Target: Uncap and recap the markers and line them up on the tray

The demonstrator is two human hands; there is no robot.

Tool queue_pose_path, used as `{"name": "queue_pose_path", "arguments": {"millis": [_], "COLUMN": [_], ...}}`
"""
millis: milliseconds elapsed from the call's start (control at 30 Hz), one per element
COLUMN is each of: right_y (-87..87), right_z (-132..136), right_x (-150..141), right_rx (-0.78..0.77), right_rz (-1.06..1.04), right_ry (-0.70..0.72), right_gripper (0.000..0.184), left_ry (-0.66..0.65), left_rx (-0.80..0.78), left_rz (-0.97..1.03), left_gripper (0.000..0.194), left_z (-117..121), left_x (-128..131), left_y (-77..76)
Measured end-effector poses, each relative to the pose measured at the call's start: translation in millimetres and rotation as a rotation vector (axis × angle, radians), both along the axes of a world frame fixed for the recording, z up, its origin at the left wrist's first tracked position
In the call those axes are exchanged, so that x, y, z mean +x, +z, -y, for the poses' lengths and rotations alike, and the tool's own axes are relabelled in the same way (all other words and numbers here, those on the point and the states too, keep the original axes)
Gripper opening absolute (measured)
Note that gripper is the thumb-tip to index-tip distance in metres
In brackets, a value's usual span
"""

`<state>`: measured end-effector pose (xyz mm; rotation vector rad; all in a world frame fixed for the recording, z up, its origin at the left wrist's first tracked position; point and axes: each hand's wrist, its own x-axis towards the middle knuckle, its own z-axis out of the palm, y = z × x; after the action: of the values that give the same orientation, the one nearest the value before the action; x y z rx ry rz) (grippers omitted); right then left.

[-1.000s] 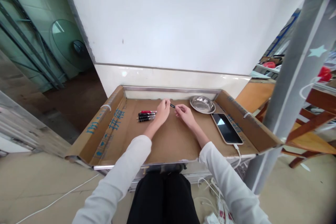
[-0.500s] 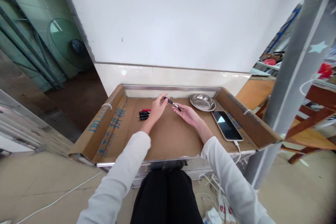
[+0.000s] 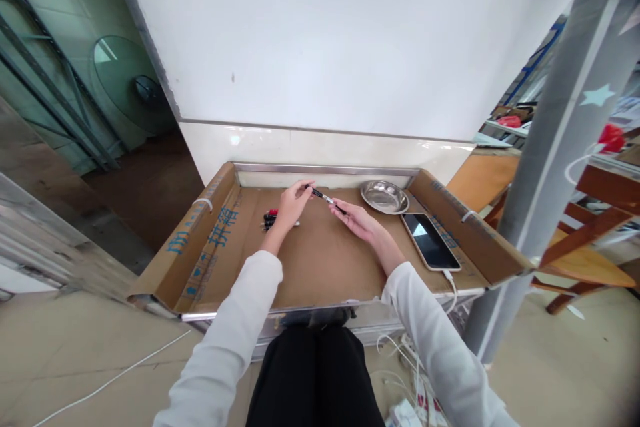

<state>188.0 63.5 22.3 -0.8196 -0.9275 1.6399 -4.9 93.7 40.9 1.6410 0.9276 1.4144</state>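
Note:
A black pen [image 3: 323,197] with a pale middle section slants between my two hands, above the cardboard-lined tabletop [image 3: 320,260]. My left hand [image 3: 295,201] pinches its upper left end between thumb and fingers. On the lower right end, the fingers of my right hand [image 3: 354,219] are closed. Several pens [image 3: 270,217], black ones and a red one, lie on the cardboard just left of my left wrist, which partly covers them.
A round metal dish [image 3: 384,196] stands at the back right. In front of it lies a phone [image 3: 431,240] with a white cable [image 3: 454,292] plugged in. Folded cardboard walls [image 3: 465,230] edge the sides, and a grey post [image 3: 543,147] rises at the right.
My left hand has shifted slightly left with its end of the pen, and more of the pen's pale middle now shows. My right hand has barely moved.

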Motion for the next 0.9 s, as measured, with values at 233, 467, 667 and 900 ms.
{"name": "queue_pose_path", "arguments": {"millis": [233,467,667,900], "right_y": [-9.4,-5.0,-10.7,-11.0], "right_z": [-7,2,11,5], "right_x": [6,-5,-12,-2], "right_rx": [0.156,0.563,0.795,0.908], "right_rz": [0.14,0.577,1.033,1.22], "right_ry": [-0.355,-0.39,-0.177,-0.129], "right_gripper": [0.024,0.023,0.015,0.018], "left_ry": [0.005,-0.108,-0.051,-0.133], "left_rx": [0.039,0.235,0.225,0.157], "left_rz": [-0.375,-0.86,-0.915,-0.953], "left_gripper": [0.024,0.017,0.024,0.017], "left_z": [-1,2,3,5], "left_x": [-11,-10,-14,-15], "left_y": [-4.5,-10.0,-7.3,-10.1]}}
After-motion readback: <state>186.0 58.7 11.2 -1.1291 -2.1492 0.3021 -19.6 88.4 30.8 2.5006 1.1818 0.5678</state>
